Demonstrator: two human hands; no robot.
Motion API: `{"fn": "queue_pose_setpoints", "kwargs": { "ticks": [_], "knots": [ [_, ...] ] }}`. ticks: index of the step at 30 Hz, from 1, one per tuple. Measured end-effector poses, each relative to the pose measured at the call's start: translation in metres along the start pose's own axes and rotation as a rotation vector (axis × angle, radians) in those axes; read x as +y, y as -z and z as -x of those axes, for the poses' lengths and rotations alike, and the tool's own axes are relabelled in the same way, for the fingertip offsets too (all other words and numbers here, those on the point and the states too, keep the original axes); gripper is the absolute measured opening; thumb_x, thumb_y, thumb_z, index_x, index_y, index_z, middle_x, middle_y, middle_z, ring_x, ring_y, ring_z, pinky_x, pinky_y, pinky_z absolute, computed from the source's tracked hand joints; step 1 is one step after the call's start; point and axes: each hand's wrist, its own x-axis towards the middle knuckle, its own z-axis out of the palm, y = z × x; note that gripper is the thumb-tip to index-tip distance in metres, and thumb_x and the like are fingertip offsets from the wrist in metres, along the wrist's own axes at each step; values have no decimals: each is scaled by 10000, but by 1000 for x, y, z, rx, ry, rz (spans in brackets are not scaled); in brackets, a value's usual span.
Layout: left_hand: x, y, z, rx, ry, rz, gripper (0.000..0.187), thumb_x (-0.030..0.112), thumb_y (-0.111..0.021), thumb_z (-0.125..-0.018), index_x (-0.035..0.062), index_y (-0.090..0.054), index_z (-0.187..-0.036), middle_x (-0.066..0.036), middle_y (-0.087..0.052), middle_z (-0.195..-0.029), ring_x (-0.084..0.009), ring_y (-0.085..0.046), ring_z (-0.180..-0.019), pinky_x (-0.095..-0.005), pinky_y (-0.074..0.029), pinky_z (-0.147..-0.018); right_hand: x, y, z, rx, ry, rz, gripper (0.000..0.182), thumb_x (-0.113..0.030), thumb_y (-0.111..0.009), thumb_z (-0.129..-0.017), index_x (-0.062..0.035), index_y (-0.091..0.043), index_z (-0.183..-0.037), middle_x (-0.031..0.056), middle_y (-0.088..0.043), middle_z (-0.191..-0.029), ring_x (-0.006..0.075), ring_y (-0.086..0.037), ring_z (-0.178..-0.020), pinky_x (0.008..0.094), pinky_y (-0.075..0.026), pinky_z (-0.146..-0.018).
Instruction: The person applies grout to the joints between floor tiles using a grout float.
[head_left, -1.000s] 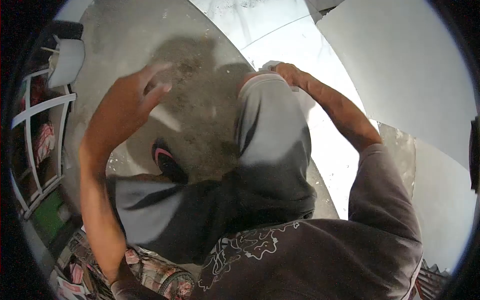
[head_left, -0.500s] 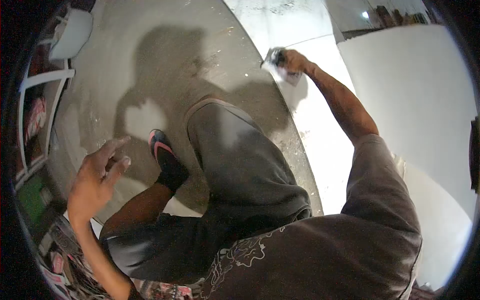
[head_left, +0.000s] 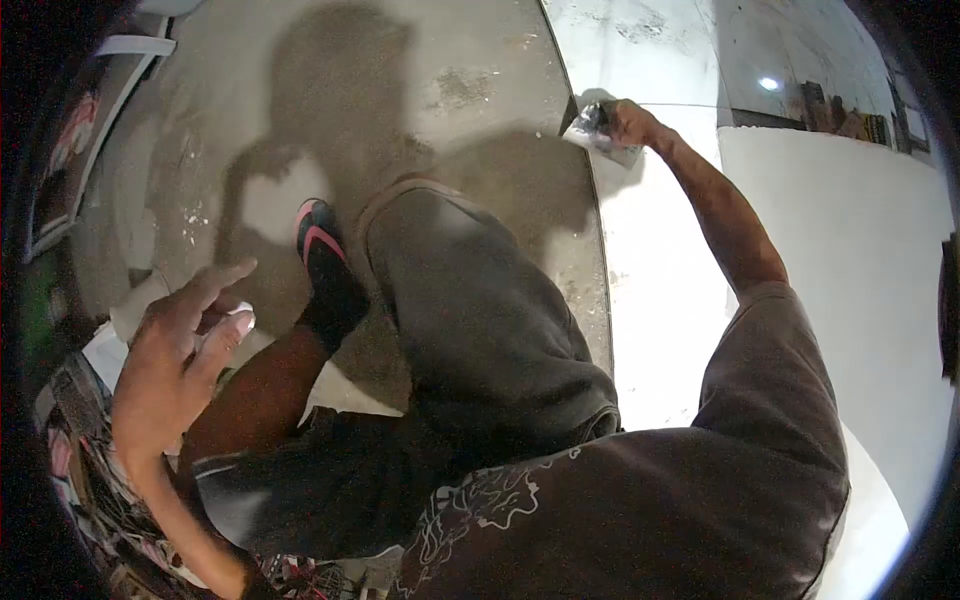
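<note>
My right hand (head_left: 632, 125) is closed on a small scraper-like tool (head_left: 592, 125) with a dark and silvery body, blurred in part. The tool rests on or just above a bright white panel (head_left: 655, 230), close to its left edge beside the grey floor. Over at the left, my left hand (head_left: 185, 350) hangs in the air above my bent leg. Its fingers are curled and apart, with pale dust on the thumb tip. A small white bit shows between thumb and fingers; whether it is held is unclear.
The grey floor (head_left: 470, 90) carries shadows and white specks. My foot in a black and pink shoe (head_left: 322, 240) stands on it. A large white block or panel (head_left: 830, 220) rises at the right. Cluttered items (head_left: 95, 480) lie at lower left, below a white frame (head_left: 100, 140).
The view has shifted, so the white panel's edge looks more upright. My right hand and the tool appear slightly farther right, and my left hand a little lower and farther left.
</note>
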Motion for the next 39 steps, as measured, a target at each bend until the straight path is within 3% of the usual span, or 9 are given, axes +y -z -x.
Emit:
{"fn": "queue_pose_setpoints", "kwargs": {
  "ticks": [4,6,10,14,20,24,26,35,39],
  "knots": [
    [-3,1,-6,33,-14,-3,398,191,-605,-914,41,-573,-1282,-160,-654,-914,-228,-620,-803,-349,-480,-748,38,-16,9,74,-236,-7,321,-283,-765,-779,-67,-672,-997,48,-689,-941,153,-620,-791,317,-531,-765],
    [3,2,-10,15,-23,8,403,197,-601,-911,30,-572,-1277,-163,-651,-885,-215,-613,-773,-350,-476,-725,99,-38,6,-32,-182,-336,301,-255,-758,-789,-65,-669,-1005,34,-688,-943,141,-619,-793,301,-535,-752],
    [12,9,-18,-75,-57,-25,420,297,-570,-946,46,-572,-1283,-137,-644,-895,-187,-602,-800,-332,-478,-787,57,-28,23,-24,-54,-91,258,-154,-732,-806,-10,-645,-1001,30,-676,-852,138,-604,-742,310,-510,-652],
    [4,8,-19,-63,-99,-51,412,285,-573,-945,42,-575,-1277,-144,-653,-888,-196,-593,-733,-345,-473,-723,10,-12,27,9,-155,-55,327,-222,-706,-813,13,-629,-1027,176,-668,-843,276,-637,-729,388,-514,-694],
    [-1,6,-22,-21,-157,-50,423,284,-567,-946,50,-551,-1298,-132,-615,-781,-196,-558,-659,-347,-454,-648,36,-29,17,182,-43,-81,457,-226,-745,-675,-94,-610,-1091,139,-684,-854,325,-665,-789,403,-541,-702],
    [3,11,-27,-63,-165,-127,435,296,-566,-943,57,-546,-1306,-131,-610,-772,-193,-562,-661,-342,-457,-646,25,18,13,227,-172,17,258,-258,-741,-699,-102,-710,-902,143,-692,-865,309,-670,-765,382,-536,-689],
    [2,8,-29,-61,-176,-128,435,300,-565,-942,59,-550,-1304,-132,-613,-778,-194,-567,-662,-337,-461,-649,69,-21,9,236,45,-152,185,-236,-697,-798,-55,-671,-766,73,-661,-730,247,-636,-656,354,-510,-619],
    [11,13,-30,-44,-162,-75,407,219,-585,-905,2,-568,-1248,-183,-640,-789,-249,-603,-687,-362,-472,-675,41,-43,13,102,-127,-176,465,-319,-749,-737,-51,-610,-1090,155,-685,-863,295,-666,-768,423,-527,-713],
    [7,8,-30,-38,-198,-92,403,235,-584,-917,6,-570,-1248,-181,-642,-795,-247,-603,-692,-366,-471,-679,-23,8,27,61,-365,14,390,-274,-752,-766,-32,-638,-1051,165,-688,-887,295,-663,-794,411,-527,-726]
  ]
}}
